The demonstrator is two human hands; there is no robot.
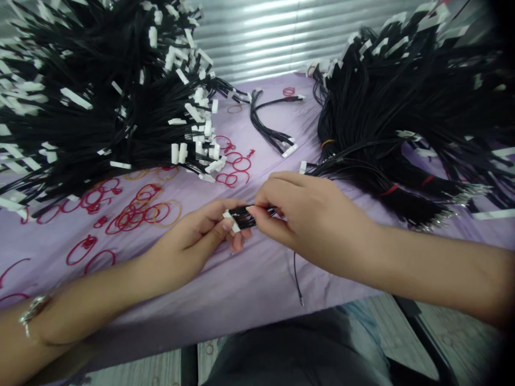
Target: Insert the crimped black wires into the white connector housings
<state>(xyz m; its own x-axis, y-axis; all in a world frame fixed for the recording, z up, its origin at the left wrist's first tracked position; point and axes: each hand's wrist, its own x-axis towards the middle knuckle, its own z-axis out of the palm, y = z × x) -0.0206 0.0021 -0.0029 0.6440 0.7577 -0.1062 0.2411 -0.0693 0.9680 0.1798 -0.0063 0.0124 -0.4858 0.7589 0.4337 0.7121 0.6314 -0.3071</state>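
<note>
My left hand (193, 241) and my right hand (309, 220) meet over the middle of the purple cloth (241, 284). Both pinch a small bundle of black wires (243, 216) with white connector tips. The left fingers grip the bundle's connector end, and the right thumb and fingers close on it from the right. The wires run back under the right hand toward the big pile on the right. One loose black wire (296, 279) hangs off the table's front edge.
A large heap of black wires with white connectors (100, 96) fills the left. Another heap (402, 118) lies on the right, some bundles tied with red bands. Red and orange rubber bands (137, 212) are scattered on the cloth. A small wire bundle (269, 128) lies farther back.
</note>
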